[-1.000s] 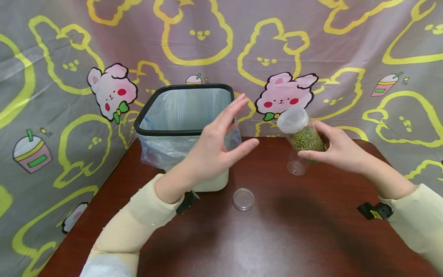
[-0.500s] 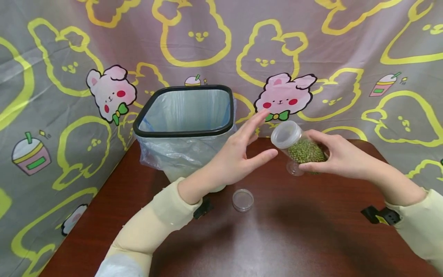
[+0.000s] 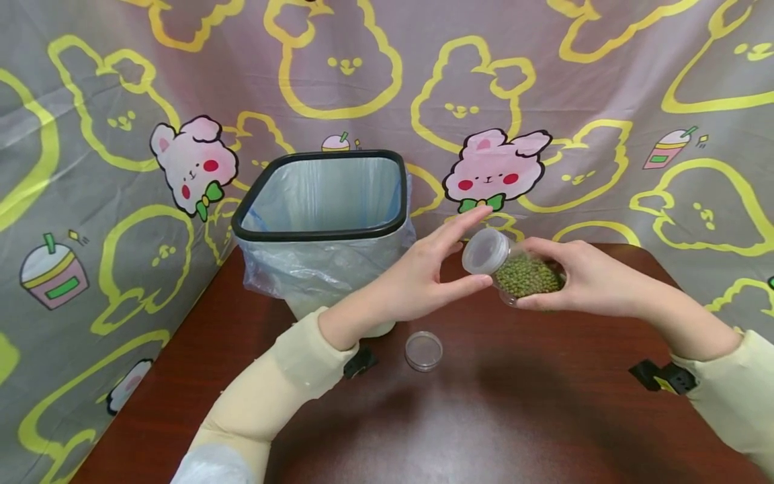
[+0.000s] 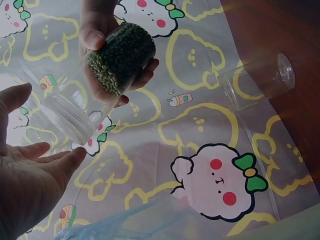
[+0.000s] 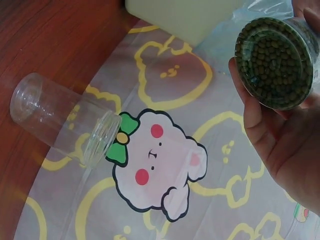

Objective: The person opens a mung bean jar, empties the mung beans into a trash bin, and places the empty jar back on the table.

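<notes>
My right hand (image 3: 583, 277) grips a clear jar of green beans (image 3: 527, 277) around its body, tilted with its translucent lid (image 3: 485, 251) toward the left. My left hand (image 3: 423, 272) reaches up to that lid, fingers and thumb spread on either side of it. In the left wrist view, the left fingertips are right at the edge of the lid (image 4: 70, 120). The right wrist view shows the jar's base (image 5: 275, 62) with beans packed against it. A second clear jar (image 5: 60, 117), without a lid, stands on the table, mostly hidden behind the held jar in the head view.
A bin (image 3: 320, 235) with a black rim and a bluish plastic liner stands at the back left. One clear round lid (image 3: 423, 351) lies on the brown table (image 3: 471, 417) in front. A patterned cloth (image 3: 363, 81) hangs around the table's back and sides.
My left hand has moved right to the lid of the bean jar. My right hand has lowered the jar slightly, brought it left and tipped it further over.
</notes>
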